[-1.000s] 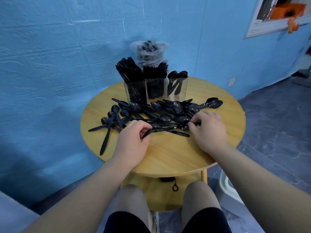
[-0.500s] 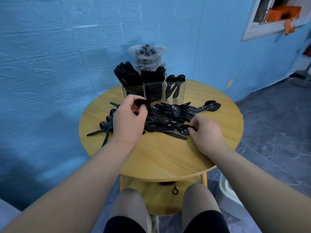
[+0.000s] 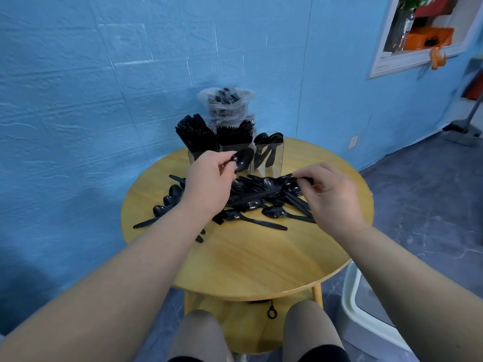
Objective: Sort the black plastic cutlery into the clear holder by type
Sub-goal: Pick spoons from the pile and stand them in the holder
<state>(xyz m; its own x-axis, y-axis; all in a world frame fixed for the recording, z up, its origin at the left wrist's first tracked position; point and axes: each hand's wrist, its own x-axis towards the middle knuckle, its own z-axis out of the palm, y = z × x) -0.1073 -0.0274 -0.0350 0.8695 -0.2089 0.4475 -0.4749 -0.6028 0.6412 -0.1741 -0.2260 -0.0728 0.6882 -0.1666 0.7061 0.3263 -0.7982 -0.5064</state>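
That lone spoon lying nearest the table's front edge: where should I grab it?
Probably pinch the spoon at mid-handle, coming from above. The handle lies flat on bare table, pointing right, clear of the pile; its bowl end lies close to other pieces.

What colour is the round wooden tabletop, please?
Light yellowish wood grain on the round wooden tabletop, head view.

The left hand hides the spoon's handle and the holder's lower left compartment.

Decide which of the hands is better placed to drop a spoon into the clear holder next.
Probably left: the left hand already holds a raised spoon by the clear holder; the right hand is at the pile.
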